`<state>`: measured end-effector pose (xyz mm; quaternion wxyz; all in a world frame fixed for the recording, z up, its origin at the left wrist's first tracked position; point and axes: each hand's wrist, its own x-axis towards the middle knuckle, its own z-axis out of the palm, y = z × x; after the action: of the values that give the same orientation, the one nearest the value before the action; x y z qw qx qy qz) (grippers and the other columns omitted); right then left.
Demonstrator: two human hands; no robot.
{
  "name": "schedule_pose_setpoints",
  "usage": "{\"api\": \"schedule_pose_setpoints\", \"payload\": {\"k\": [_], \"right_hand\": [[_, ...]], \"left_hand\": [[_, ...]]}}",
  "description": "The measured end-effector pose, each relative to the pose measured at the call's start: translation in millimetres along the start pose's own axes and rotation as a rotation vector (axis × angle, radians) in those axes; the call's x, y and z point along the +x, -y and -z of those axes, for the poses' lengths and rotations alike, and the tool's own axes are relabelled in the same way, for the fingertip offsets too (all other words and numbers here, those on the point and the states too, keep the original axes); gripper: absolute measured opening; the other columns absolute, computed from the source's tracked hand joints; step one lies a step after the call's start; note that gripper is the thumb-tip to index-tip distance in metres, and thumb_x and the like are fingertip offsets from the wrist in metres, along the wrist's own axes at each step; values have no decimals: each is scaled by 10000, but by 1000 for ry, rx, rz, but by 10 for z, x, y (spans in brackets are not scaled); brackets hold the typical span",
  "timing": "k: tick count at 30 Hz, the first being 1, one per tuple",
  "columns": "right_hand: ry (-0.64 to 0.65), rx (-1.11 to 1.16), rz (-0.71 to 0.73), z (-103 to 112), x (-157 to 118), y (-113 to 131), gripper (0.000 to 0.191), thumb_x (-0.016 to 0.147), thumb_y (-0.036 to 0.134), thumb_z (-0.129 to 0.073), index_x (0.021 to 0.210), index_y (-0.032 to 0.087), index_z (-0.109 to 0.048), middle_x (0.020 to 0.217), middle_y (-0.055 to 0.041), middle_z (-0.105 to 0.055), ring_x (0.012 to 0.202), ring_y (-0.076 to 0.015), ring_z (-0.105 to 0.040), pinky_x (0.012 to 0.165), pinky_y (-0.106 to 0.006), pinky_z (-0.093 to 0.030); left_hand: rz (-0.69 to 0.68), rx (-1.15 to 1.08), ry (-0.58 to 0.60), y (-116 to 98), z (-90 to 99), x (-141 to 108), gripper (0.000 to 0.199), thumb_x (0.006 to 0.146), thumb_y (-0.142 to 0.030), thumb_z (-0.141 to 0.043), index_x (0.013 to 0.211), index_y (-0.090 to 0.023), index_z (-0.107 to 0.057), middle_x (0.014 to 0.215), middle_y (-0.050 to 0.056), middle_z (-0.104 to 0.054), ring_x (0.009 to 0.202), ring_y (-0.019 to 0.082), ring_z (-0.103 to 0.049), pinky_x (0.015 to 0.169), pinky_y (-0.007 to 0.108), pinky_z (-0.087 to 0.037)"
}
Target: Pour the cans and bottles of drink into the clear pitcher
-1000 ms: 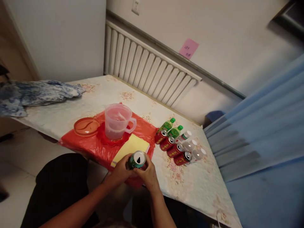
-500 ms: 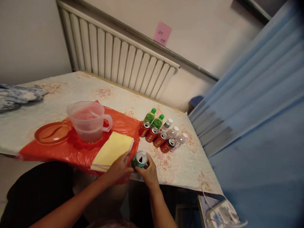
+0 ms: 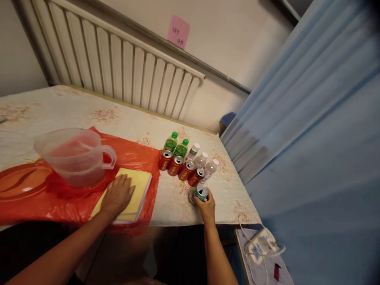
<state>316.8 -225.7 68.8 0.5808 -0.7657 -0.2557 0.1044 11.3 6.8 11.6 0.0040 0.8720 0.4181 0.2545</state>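
My right hand [image 3: 207,206] is wrapped round a green drink can [image 3: 198,192] with an opened top, at the near right part of the table. Just behind that can stands a row of several red drink cans [image 3: 187,171], opened too. My left hand [image 3: 118,194] lies flat, fingers stretched out, on a folded yellow cloth [image 3: 141,184]. Under the cloth spreads a red plastic bag [image 3: 127,147]. To the left of this hand a clear plastic measuring jug [image 3: 74,158] stands on the bag, its handle toward the cans.
Behind the cans stand green-capped bottles [image 3: 181,148] and white-capped bottles [image 3: 211,168]. An orange lid [image 3: 20,180] lies at far left. A blue curtain [image 3: 297,130] hangs along the right. Below the table's right edge, a power strip with cables [image 3: 261,245] rests on a small stand.
My left hand has left the green can and moved left onto the yellow cloth. My right hand has carried the can right, close to the red cans. The view has shifted right.
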Motion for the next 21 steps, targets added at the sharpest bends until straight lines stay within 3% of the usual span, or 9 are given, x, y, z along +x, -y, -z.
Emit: {"api": "schedule_pose_setpoints", "payload": {"k": [10,21], "right_hand": [[-130,-79,104,123,376,-192,644,612,447,-741,1170,137,-651,1102,-119,-740,984,-275,-684,901,-384,-532],[-108,-20,123,88,546,-307,644,619,430,-746,1183,138,-643,1118,-116,-738,984,-254,-678,913,-381,-534]], "left_hand": [[-24,9,2,43,2,8,494,989,-396,-351,1222,-77,-647,1382,255,-593,1320,401,-504,1039,559,-439],[-5,28,28,1,65,24,514,989,-398,-332,1227,-69,-647,1386,248,-592,1317,397,-501,1051,544,-423]]}}
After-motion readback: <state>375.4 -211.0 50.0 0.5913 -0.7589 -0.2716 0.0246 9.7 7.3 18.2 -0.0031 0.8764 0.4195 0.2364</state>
